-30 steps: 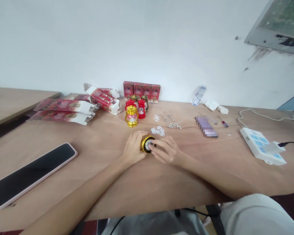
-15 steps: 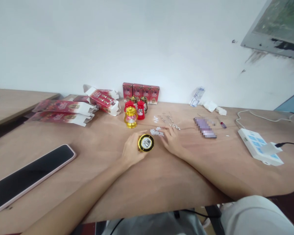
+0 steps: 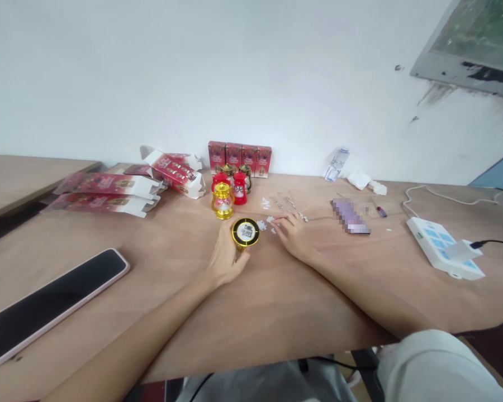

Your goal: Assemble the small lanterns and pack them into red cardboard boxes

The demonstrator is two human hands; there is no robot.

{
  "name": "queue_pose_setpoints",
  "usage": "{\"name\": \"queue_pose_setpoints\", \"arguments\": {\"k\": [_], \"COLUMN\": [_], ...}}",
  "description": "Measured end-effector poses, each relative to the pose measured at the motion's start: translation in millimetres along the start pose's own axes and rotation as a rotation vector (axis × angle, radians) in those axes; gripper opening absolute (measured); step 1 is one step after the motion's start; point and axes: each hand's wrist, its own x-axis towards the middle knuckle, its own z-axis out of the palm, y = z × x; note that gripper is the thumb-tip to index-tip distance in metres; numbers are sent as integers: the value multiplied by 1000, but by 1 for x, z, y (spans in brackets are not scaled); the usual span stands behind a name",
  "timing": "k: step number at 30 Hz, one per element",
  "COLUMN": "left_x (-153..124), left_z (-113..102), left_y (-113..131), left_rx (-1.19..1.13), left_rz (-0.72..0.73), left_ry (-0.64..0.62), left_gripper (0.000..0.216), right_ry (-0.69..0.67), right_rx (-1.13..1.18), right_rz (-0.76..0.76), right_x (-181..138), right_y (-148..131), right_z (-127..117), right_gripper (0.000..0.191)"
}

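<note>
My left hand (image 3: 225, 258) is wrapped around a small gold lantern (image 3: 245, 232), tipped so that its round black-and-gold base with a pale centre faces me. My right hand (image 3: 294, 234) rests on the table just to the right, fingers stretched out and slightly apart. Its fingertips touch or hover at a few small white pieces (image 3: 270, 219); whether one is between them is too small to tell. Behind the held lantern, another gold lantern (image 3: 223, 201) stands upright by a red lantern (image 3: 240, 188) and several more.
Red boxes (image 3: 240, 156) line the wall. Flattened red cartons (image 3: 104, 192) and an opened carton (image 3: 178, 173) lie left. A large phone (image 3: 54, 304) is at front left. Silvery small parts (image 3: 291, 205), a blurred purple item (image 3: 350, 216), a screwdriver (image 3: 380, 211) and a power strip (image 3: 442, 248) lie right.
My left hand has shifted the held lantern slightly left and away from me, its base tilting more upward. My right fingers have drawn closer together over the white pieces.
</note>
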Motion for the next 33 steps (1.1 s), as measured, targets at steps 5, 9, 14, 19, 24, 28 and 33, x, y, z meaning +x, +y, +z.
{"name": "queue_pose_setpoints", "arguments": {"k": [5, 9, 14, 19, 24, 28, 33], "left_x": [2, 2, 2, 2, 3, 3, 1], "left_z": [0, -2, -5, -6, -8, -8, -8], "left_y": [2, 3, 2, 2, 3, 3, 2], "left_rx": [34, 145, 277, 206, 174, 229, 293], "left_rz": [-72, -110, -78, -29, -6, 9, 57], "left_ry": [-26, -30, 34, 54, 64, 75, 107], "left_gripper": [67, 63, 43, 40, 40, 39, 38], "right_ry": [255, 384, 421, 390, 351, 330, 341], "right_rx": [127, 203, 219, 173, 90, 92, 90], "right_rz": [-83, -221, -380, -464, -484, -513, -494], "right_x": [-2, 1, 2, -3, -1, 1, 1], "right_y": [-15, -34, -49, -50, -50, -55, -61], "right_z": [-11, -21, -27, -23, -27, -32, -30], "right_gripper": [10, 13, 18, 18, 9, 12, 8]}}
